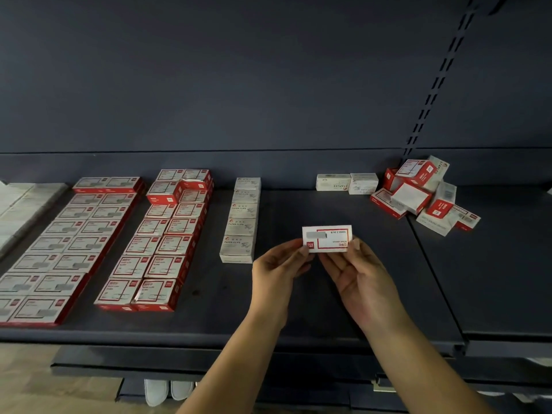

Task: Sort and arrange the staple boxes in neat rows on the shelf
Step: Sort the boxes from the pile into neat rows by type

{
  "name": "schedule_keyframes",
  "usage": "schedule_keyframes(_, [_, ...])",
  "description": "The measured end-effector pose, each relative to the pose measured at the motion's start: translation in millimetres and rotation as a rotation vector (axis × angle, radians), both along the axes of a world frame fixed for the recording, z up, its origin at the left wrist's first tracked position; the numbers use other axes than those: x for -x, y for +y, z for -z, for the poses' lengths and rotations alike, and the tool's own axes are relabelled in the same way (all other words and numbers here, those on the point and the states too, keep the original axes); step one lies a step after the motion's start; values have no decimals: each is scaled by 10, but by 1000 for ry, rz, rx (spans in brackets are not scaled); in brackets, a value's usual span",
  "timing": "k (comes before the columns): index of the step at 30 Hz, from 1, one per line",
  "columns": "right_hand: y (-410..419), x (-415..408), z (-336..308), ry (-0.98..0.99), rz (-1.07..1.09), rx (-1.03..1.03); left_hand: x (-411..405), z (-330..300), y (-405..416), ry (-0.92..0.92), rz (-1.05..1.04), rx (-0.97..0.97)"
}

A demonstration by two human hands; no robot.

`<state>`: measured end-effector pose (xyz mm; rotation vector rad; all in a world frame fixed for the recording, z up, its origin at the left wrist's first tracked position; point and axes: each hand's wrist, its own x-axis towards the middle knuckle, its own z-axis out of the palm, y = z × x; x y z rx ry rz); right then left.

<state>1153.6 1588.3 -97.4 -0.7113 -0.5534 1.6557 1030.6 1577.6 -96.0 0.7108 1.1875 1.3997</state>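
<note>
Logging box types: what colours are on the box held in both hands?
White with a red border and red corner logo; head view, the only one.

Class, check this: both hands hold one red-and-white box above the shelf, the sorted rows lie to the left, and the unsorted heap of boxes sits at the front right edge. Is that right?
Not quite. The heap sits at the back right of the shelf, against the rear wall, not at the front edge. The rest stands: the left hand and right hand hold one box, and the rows lie to the left. The head view shows it.
</note>
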Motion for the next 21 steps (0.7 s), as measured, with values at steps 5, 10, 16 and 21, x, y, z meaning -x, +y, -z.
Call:
schedule_keyframes(5, [5, 115, -29, -76, -23, -18, 126, -125, 86, -60, -104, -48])
schedule_keyframes(10, [35, 248, -48, -272, 17, -18, 424, -288, 230, -16, -218, -134])
schedule_keyframes(16, [59, 680, -292, -542, -117, -109, 812, -401, 184, 45, -74, -121])
schedule_keyframes(21, [66, 1173, -468, -617, -170, -176, 1265, -436, 125, 32, 72, -138])
